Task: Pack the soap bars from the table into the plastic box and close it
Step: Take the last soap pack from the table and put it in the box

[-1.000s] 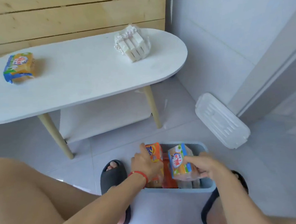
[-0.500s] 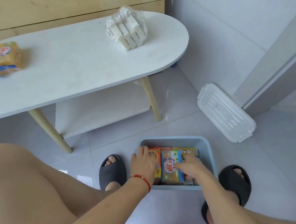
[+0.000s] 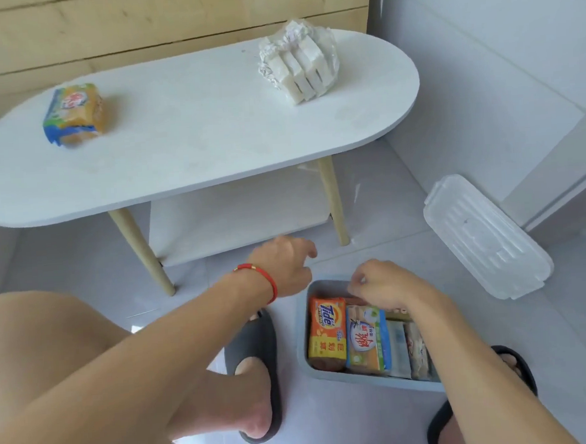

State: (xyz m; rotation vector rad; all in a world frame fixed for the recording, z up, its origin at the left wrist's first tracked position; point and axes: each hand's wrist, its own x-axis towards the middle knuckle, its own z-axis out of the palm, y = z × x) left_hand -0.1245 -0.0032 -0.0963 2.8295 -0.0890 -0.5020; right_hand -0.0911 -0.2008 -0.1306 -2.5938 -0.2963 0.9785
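Observation:
A blue plastic box [image 3: 359,378] stands on the floor between my feet, filled with several wrapped soap bars, an orange Tide bar [image 3: 326,331] at its left. My right hand [image 3: 383,286] hovers over the box's far end, fingers curled, holding nothing I can see. Empty and loosely open, my left hand [image 3: 284,267] is lifted just left of the box, with a red bracelet on its wrist. On the white table [image 3: 194,149] lie a yellow-and-blue soap pack [image 3: 74,113] at the left and a clear-wrapped bundle of white soap bars [image 3: 299,65] at the right.
The box's white lid [image 3: 484,237] lies on the floor to the right, by the wall. The table has wooden legs [image 3: 142,251] and a lower shelf [image 3: 236,221]. My bare knee fills the lower left, and black slippers [image 3: 254,341] are on both feet.
Both hands have let go of the soap packs, which now sit in the box. My left hand has risen out of the box to its left; the right has lifted to the far rim.

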